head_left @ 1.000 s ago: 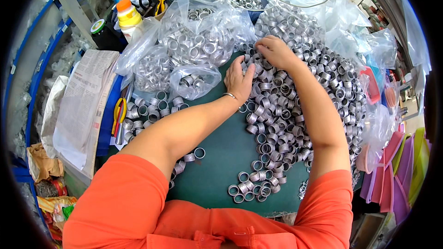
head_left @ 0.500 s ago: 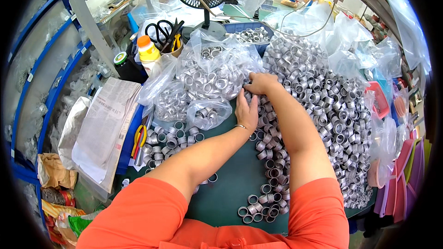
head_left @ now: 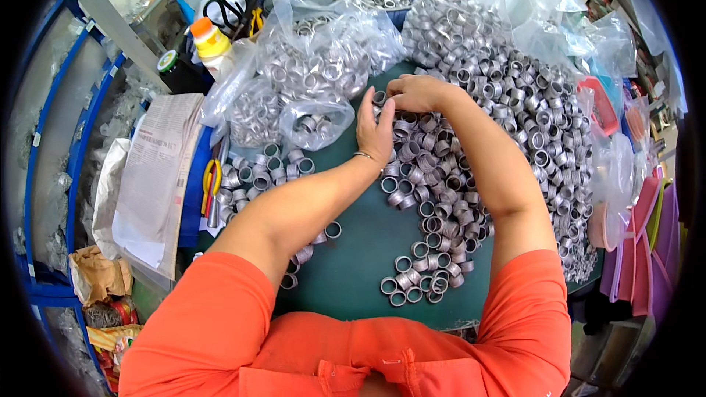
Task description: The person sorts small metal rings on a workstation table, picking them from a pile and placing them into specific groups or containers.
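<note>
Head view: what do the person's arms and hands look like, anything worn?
Both forearms are bare below short orange sleeves. The left hand has a thin metal bangle at the wrist. The right hand is bare: no gloves, and no rings visible on the fingers.

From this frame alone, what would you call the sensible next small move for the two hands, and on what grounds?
Probably draw a small batch of rings toward the body. Both the left hand and the right hand rest fingers-down at the near edge of the metal ring pile, neither visibly gripping anything, and the bare green mat lies just below them, beside a small group of rings.
</note>
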